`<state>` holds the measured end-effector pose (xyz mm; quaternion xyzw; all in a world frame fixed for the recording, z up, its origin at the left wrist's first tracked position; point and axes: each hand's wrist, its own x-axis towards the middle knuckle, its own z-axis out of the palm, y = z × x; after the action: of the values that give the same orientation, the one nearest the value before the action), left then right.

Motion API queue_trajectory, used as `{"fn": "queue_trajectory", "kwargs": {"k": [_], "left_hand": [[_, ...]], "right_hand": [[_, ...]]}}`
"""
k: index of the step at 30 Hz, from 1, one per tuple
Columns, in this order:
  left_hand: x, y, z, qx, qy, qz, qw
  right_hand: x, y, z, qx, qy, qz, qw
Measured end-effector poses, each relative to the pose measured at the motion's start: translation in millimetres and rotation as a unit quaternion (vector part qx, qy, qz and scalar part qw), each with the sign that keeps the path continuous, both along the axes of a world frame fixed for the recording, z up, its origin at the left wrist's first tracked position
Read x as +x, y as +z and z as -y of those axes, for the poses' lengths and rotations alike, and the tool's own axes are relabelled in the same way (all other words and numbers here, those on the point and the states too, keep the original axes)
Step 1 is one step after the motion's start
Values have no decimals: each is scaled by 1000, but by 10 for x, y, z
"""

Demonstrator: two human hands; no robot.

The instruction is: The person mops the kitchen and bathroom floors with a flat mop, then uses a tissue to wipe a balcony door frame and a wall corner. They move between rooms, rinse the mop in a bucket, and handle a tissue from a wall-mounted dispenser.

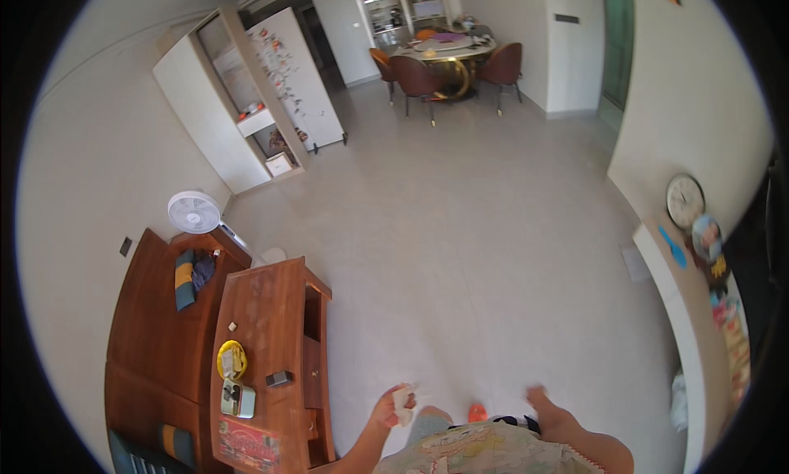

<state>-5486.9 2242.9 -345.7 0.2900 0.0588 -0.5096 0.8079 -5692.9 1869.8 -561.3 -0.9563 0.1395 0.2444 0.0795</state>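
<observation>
My left hand [385, 410] is closed round a crumpled white tissue [404, 403], held out in front of my body to the right of the wooden coffee table [271, 310]. Out to the right, my right hand [538, 398] hangs over the grey floor, apart from any object. It is small and smeared, so how its fingers are set cannot be made out. Between the hands, low in the view, shows a small orange-red thing [477, 412], perhaps a slipper tip.
On the coffee table sit a yellow basket [222, 362], a pale tin [245, 402] and a dark box [279, 379]. A wooden sofa [156, 326] and a white fan [195, 212] stand left. A ledge with a clock [685, 200] runs along the right. Dining chairs [417, 75] are far ahead.
</observation>
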Motion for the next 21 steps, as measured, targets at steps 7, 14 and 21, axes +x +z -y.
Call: {"fn": "queue_trajectory", "kwargs": {"k": [7,14,21], "left_hand": [[2444,-393,271,55,90,-35,994],[5691,74,1388,58,-59,34,996],[8557,26,2880,70,-125,92,985]], "right_hand": [[5648,1760,15,410,-99,339,841],[6464,495,1268,47,179,193,964],[4983,134,2576,-7,-200,-374,906]]}}
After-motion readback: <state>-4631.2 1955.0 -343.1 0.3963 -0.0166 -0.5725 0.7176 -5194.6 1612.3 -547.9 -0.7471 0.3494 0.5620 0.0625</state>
